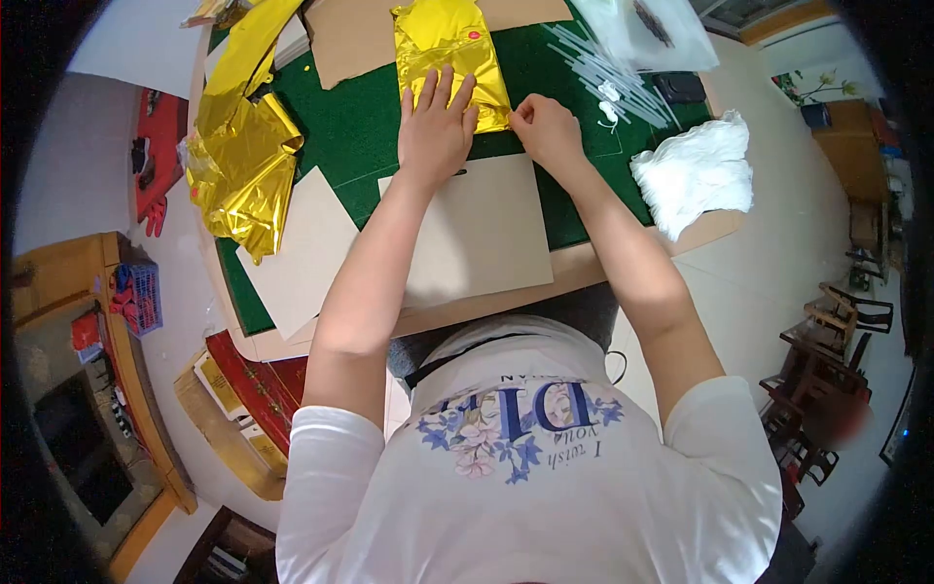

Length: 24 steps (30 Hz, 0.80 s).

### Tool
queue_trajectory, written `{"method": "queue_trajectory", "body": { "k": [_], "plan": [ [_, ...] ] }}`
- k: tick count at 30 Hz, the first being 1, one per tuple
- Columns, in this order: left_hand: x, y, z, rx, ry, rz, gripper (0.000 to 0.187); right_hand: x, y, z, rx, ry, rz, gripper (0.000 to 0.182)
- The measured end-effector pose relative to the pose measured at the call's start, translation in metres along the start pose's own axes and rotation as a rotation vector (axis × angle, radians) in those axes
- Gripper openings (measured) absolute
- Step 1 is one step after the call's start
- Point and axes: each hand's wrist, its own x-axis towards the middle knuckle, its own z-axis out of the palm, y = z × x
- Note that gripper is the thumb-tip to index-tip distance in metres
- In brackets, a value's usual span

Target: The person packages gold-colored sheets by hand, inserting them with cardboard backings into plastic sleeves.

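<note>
A shiny gold foil piece (448, 54) with a small red spot lies at the far middle of the green-topped table. My left hand (436, 131) rests flat on its near part, fingers spread. At the foil's near right corner, my right hand (547, 134) is closed in a pinch; the fingertips meet the foil edge, partly hidden by the hand. Closer to me lies a beige board (482, 234), with my left forearm across its left side. A small dark object shows at the board's far edge beside my left wrist.
Crumpled gold foil (243, 165) hangs over the left side, above another beige board (302, 258). Brown cardboard (350, 44) lies at the back. On the right are translucent sticks (613, 78), a dark case (679, 88), a plastic bag (652, 34) and a white cloth-like bundle (696, 175).
</note>
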Motion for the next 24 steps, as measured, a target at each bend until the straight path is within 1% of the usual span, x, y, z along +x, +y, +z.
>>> {"method": "queue_trajectory", "body": {
  "k": [1,5,7,8,10,11,12,14,15,16,19,20,22,24],
  "plan": [
    [0.0,0.0,0.0,-0.001,0.004,-0.001,0.048,-0.001,-0.001,0.001,-0.043,0.032,-0.008,0.022],
    [0.0,0.0,0.001,-0.012,0.027,-0.002,0.047,-0.003,-0.001,-0.001,-0.043,0.044,-0.028,0.018],
    [0.0,0.001,0.0,-0.013,0.028,-0.009,0.046,-0.007,-0.004,-0.007,0.087,0.131,-0.086,0.012],
    [0.0,0.001,0.0,-0.013,0.027,-0.013,0.046,-0.011,-0.005,-0.009,0.084,0.129,-0.09,0.012],
    [0.0,0.0,0.001,-0.024,0.029,-0.019,0.046,-0.027,-0.008,-0.012,-0.011,0.242,-0.643,0.016],
    [0.0,0.0,0.001,-0.035,0.031,-0.016,0.047,-0.033,-0.004,-0.008,0.015,0.167,-0.782,0.026],
    [-0.001,0.0,0.002,-0.036,0.03,-0.019,0.047,-0.038,0.0,-0.007,0.015,0.163,-0.782,0.026],
    [-0.001,-0.001,0.004,0.011,0.021,-0.003,0.048,-0.043,0.006,-0.005,-0.235,0.133,-0.802,0.033],
    [-0.001,-0.002,0.003,0.012,0.018,-0.007,0.048,-0.044,0.011,-0.006,-0.264,0.091,-0.735,0.038],
    [-0.001,-0.002,0.003,0.023,0.014,0.002,0.049,-0.043,0.017,-0.007,-0.263,0.087,-0.738,0.038],
    [-0.001,0.001,0.001,0.004,0.018,-0.006,0.05,-0.042,0.025,-0.014,-0.321,0.16,-0.618,0.04],
    [0.0,0.001,0.0,-0.028,0.029,-0.018,0.05,-0.044,0.025,-0.015,-0.32,0.16,-0.618,0.04],
    [0.0,0.001,0.001,-0.035,0.03,-0.022,0.05,-0.05,0.018,-0.02,-0.249,0.115,-0.762,0.04],
    [0.0,0.001,0.002,-0.043,0.03,-0.023,0.049,-0.05,0.024,-0.013,-0.289,0.105,-0.734,0.041]
  ]
}}
